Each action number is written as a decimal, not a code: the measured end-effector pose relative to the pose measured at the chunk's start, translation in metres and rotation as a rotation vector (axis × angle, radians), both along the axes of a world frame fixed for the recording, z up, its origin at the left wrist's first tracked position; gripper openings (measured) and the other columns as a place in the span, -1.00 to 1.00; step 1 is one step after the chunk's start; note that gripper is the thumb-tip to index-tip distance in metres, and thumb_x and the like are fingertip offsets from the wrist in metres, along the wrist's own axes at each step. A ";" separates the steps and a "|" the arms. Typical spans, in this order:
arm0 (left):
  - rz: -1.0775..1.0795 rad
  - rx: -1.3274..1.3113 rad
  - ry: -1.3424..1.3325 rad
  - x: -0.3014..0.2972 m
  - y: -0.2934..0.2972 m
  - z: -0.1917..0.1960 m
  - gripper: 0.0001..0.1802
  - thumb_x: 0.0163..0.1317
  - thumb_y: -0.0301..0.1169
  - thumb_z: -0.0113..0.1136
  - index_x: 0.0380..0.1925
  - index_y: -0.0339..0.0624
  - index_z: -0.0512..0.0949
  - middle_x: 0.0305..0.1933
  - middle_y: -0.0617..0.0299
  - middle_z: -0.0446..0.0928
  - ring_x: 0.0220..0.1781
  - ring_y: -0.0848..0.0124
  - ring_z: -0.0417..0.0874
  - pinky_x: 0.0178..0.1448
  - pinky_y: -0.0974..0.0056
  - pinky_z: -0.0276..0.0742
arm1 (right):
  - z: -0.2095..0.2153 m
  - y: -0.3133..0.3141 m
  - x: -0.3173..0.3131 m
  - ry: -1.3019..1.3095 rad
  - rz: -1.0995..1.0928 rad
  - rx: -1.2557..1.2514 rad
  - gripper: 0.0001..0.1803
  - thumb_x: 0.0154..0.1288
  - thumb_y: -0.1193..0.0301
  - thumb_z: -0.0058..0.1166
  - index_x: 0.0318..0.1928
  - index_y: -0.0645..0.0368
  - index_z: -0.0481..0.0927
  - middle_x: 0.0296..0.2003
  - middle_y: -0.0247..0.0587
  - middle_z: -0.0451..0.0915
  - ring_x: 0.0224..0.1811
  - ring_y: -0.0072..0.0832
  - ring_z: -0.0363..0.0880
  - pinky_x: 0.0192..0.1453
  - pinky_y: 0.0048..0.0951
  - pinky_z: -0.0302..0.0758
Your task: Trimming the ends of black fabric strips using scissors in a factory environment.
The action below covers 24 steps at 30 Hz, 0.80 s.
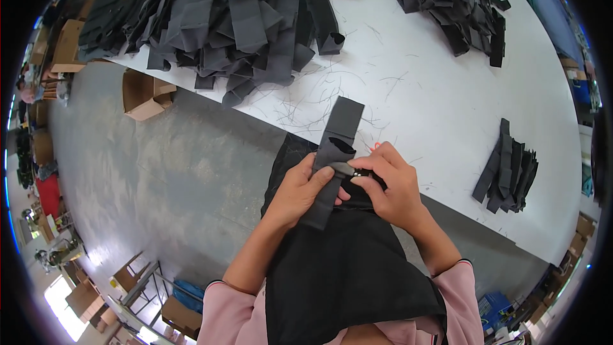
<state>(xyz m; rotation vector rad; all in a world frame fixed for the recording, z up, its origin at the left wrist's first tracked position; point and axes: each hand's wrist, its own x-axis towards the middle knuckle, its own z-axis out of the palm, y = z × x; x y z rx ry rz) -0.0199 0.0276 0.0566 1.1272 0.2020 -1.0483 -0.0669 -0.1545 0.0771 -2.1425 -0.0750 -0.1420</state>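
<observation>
Presently, the left hand (297, 188) is clamped on a flat black fabric strip (345, 117), thumb on top and fingers underneath. The strip is in front of the person, at the near edge of the white tabletop (440, 134), with its far end reaching over that surface. The right hand (394, 185) is closed on a small dark-handled tool with a grey metal tip (343, 168), pinched between thumb and forefinger. The tip lies over the strip, just beside the left thumb; actual contact cannot be confirmed. For good control, support the fabric close to the tip, set the left thumb clear of it, and avoid catching the adjacent curled fold (341, 147), which could snag.
</observation>
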 end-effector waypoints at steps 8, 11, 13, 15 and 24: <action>-0.213 0.056 -0.070 0.005 0.011 0.003 -0.74 0.35 -0.36 -0.03 -0.08 -0.32 0.36 -0.41 0.10 0.61 -0.40 0.48 0.63 -0.28 0.41 0.54 | 0.006 -0.007 0.008 0.222 0.172 0.019 -0.77 0.03 0.51 0.20 -0.23 0.12 0.55 -0.35 -0.29 0.42 -0.44 -0.35 0.52 -0.43 -0.42 0.42; -0.257 0.073 -0.084 0.006 0.011 0.007 -0.73 0.36 -0.34 -0.02 -0.08 -0.31 0.36 -0.42 0.10 0.61 -0.40 0.48 0.63 -0.28 0.42 0.54 | 0.004 -0.007 0.008 0.190 0.198 0.012 -0.76 0.03 0.51 0.20 -0.22 0.11 0.56 -0.35 -0.30 0.42 -0.43 -0.35 0.51 -0.42 -0.42 0.43; -0.307 0.041 -0.098 0.007 0.010 0.009 -0.73 0.36 -0.33 -0.03 -0.08 -0.31 0.36 -0.42 0.10 0.61 -0.41 0.48 0.63 -0.29 0.42 0.54 | 0.002 -0.006 0.008 0.160 0.207 0.008 -0.76 0.02 0.52 0.20 -0.22 0.11 0.56 -0.34 -0.31 0.42 -0.42 -0.35 0.51 -0.42 -0.42 0.43; -0.310 0.039 -0.097 0.007 0.008 0.011 -0.73 0.36 -0.33 -0.03 -0.08 -0.31 0.36 -0.42 0.10 0.61 -0.42 0.49 0.63 -0.30 0.42 0.53 | 0.000 -0.006 0.007 0.146 0.205 0.020 -0.75 0.01 0.52 0.20 -0.23 0.11 0.57 -0.37 -0.31 0.42 -0.44 -0.35 0.50 -0.42 -0.42 0.42; -0.301 0.012 -0.075 0.003 0.005 0.007 -0.73 0.38 -0.34 -0.05 -0.06 -0.31 0.33 -0.40 0.06 0.60 -0.40 0.46 0.64 -0.31 0.43 0.56 | 0.001 -0.006 0.001 0.070 0.147 0.001 -0.75 -0.05 0.58 0.21 -0.26 0.15 0.60 -0.44 -0.29 0.42 -0.49 -0.38 0.49 -0.45 -0.45 0.41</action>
